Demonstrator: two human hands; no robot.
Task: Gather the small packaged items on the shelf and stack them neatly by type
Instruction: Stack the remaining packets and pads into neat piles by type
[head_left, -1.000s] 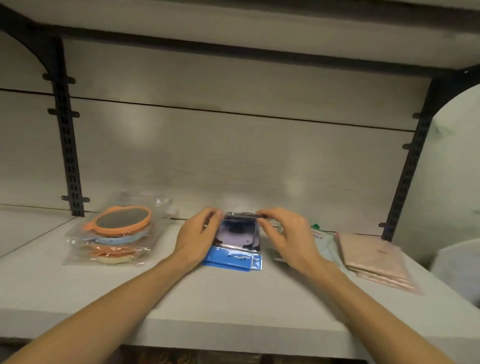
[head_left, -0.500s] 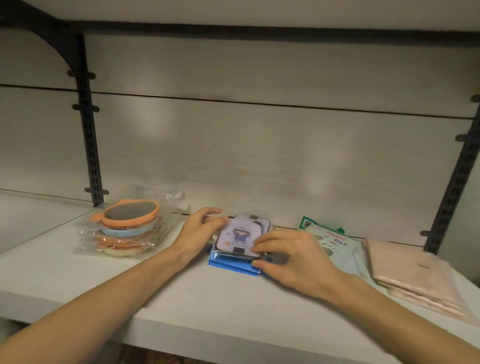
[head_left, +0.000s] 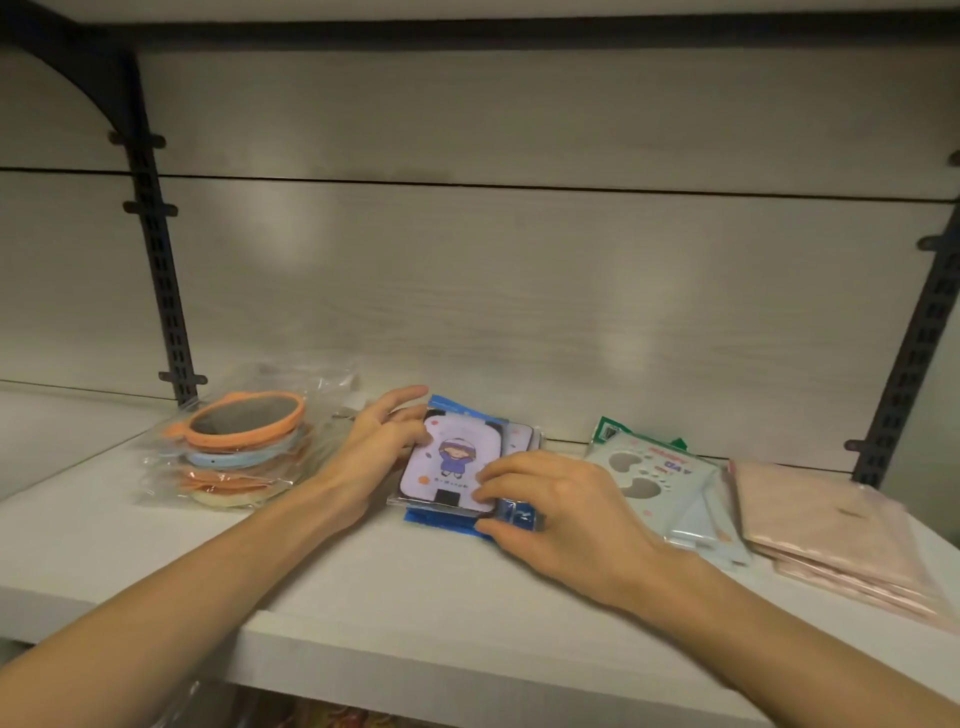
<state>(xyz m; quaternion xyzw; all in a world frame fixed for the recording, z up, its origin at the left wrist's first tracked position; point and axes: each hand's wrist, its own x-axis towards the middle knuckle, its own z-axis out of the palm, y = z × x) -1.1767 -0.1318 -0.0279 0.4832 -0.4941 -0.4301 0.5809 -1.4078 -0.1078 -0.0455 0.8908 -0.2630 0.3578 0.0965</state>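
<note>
- A pale shelf (head_left: 363, 587) runs across a wood-grain back panel, with black slotted uprights (head_left: 161, 270) near its left and right ends.
- The stack of blue-backed packets (head_left: 452, 465) lies midway along the shelf, close to the back edge; the top one shows a cartoon figure on lilac.
- The left hand (head_left: 374, 447) rests against the stack's left side, fingers fairly straight and spread over its far left corner.
- The right hand (head_left: 550, 504) curls over the stack's near right corner, fingers on the top packet and thumb under the front edge, pinching it.
- Bagged round mirrors (head_left: 244, 447) are piled toward the shelf's left end; pale green packets (head_left: 660, 483) and pink packets (head_left: 821, 525) lie toward the right end, each group apart.
- Risk, as I judge it: the glossy packets look slippery, so squaring them with uneven pressure could fan the pile or skid the top packet off.
- The pink pile overhangs toward the right front edge; a stray elbow could knock it down.
- The green packets sit skewed, near the right wrist, and could get dragged.
</note>
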